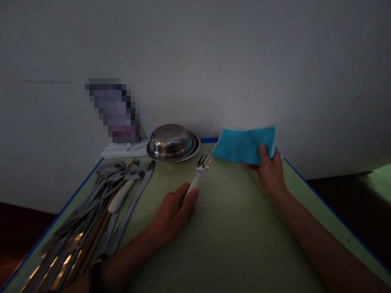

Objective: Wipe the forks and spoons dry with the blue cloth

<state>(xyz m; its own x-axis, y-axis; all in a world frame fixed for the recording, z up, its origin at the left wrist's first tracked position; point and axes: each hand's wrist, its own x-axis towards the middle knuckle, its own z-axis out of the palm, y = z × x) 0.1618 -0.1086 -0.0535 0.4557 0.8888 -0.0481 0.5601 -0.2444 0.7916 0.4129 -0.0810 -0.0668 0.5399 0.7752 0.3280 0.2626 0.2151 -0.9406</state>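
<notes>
My left hand (180,203) is closed round the pale handle of a fork (200,169), whose metal tines point up and away from me. On the right, my right hand (271,171) grips a folded blue cloth (241,144) by its right end, thumb on the front face. The cloth is held up near the far edge of the table, apart from the fork. To the left of my left hand lies a pile of cutlery (104,203): spoons, forks, knives and what look like wooden chopsticks. My left forearm covers part of the pile's near end.
Upturned metal bowls (171,142) sit stacked at the back of the green table (232,244), by the wall (244,61). A blurred-out upright object (114,112) leans on the wall at the back left, with a white item (122,150) in front.
</notes>
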